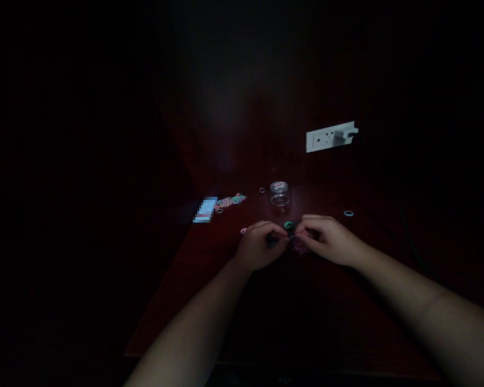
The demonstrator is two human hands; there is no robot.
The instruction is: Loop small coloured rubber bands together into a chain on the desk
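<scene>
Over the dark red table, my left hand (262, 244) and my right hand (328, 239) meet fingertip to fingertip, both closed in a pinch. Between them is a small thin band (291, 235), too dim to make out well. Just beyond the fingertips lies a green hair tie (289, 225). Beneath my right fingers is a small pinkish heap (300, 248), partly hidden by the hand. A pink ring (244, 231) rests beside my left hand, and something blue shows partly behind its thumb.
A clear lidded jar (280, 194) stands behind my hands. Further left lie a pile of coloured hair ties (230, 201) and a glowing, blurred screen (205, 210). A blue ring (348, 213) lies at right. A wall socket (329, 137) holds a plug. The surroundings are very dark.
</scene>
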